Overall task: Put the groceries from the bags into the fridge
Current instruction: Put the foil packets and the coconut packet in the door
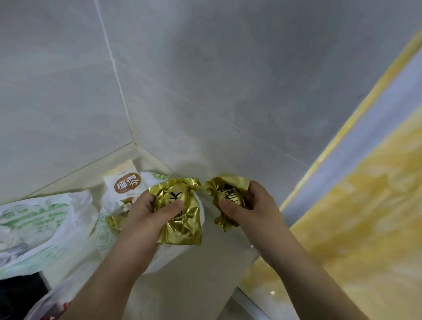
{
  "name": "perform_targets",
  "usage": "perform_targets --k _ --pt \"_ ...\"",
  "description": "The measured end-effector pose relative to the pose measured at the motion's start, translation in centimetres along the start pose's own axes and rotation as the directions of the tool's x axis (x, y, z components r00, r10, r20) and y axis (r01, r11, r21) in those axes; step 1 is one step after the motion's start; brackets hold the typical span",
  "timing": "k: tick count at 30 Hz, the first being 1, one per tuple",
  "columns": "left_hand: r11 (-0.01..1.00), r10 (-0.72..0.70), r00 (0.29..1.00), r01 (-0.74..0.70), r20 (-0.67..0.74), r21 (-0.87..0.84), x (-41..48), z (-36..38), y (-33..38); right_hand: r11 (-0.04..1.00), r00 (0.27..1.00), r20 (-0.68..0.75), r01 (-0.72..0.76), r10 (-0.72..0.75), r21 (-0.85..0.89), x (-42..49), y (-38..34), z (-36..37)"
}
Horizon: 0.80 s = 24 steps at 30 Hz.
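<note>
My left hand [153,217] grips a gold foil packet [181,228] with a dark round item inside. A second, crumpled gold foil packet [224,193] sits in my right hand [246,209]. Both packets hover above an open white plastic bag [168,256] printed in green, which rests on a pale counter in a tiled corner. Inside that bag stands a cream carton [123,184] with a brown label, and another bit of gold foil [113,222] peeks out left of my left wrist. The fridge is not in view.
A second white and green plastic bag [28,227] lies at the left, with a dark object [11,296] below it. White tiled walls [207,88] meet in the corner behind. A yellow marbled surface [370,213] with a yellow-edged strip runs along the right.
</note>
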<state>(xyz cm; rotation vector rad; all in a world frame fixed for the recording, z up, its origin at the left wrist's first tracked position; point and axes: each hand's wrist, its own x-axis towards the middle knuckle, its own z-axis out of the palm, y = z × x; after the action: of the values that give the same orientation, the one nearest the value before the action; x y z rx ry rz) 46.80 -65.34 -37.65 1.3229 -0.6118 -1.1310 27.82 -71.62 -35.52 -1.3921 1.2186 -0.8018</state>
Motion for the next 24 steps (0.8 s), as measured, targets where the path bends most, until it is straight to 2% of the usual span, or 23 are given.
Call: perform_targets --k 4,7,12,18,24 --pt "0.998 0.029 0.990 -0.036 0.138 0.049 -2.1 4.2 0.4 0.997 0.997 -0.076 0.011 -0.006 0.078 -4.3 0.7 -4.0" --pt "0.992 0.048 0.964 -0.075 0.260 0.097 -3.6 7.9 0.3 0.994 0.982 -0.187 0.018 0.002 0.105 -7.6 1.6 -7.1" --pt "0.982 0.033 0.891 -0.114 0.452 0.153 -7.4 14.1 -1.2 0.982 0.903 -0.425 0.022 0.060 0.186 -14.2 3.3 -12.8" --pt "0.973 -0.072 0.740 -0.096 0.669 0.211 -15.8 22.2 -4.8 0.975 0.714 -0.681 -0.005 0.160 0.224 -28.0 6.5 -20.1" --pt "0.971 -0.104 0.508 -0.135 0.855 0.199 -27.0 29.5 -7.6 0.975 0.455 -0.863 -0.055 0.218 0.217 -43.0 8.5 -23.9"
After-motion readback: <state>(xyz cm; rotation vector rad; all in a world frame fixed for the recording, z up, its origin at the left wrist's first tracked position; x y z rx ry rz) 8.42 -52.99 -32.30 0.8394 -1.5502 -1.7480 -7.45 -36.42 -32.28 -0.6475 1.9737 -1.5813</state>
